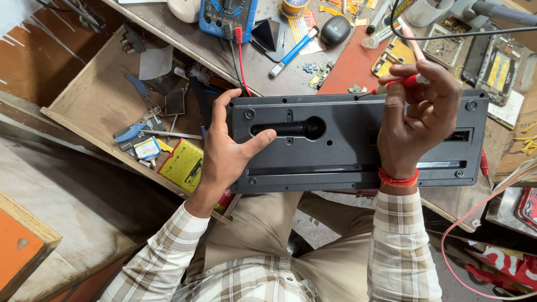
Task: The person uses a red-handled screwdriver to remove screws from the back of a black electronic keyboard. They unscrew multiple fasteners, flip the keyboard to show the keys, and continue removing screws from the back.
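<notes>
The right hand (417, 120) hides part of the sideways-lying black panel (358, 140) while gripping a left-pointing red screwdriver (394, 84); the left hand (229, 148) clasps the panel's end.

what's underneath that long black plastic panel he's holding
The black panel spans the workbench edge and the open wooden drawer, above the person's lap. A red mat shows just behind it; whatever lies directly beneath is covered.

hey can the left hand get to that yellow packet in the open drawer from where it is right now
Probably yes. The left hand grips the left end of the black panel, and the yellow packet lies just beside its wrist in the wooden drawer, uncovered. It would have to release the panel first.
</notes>
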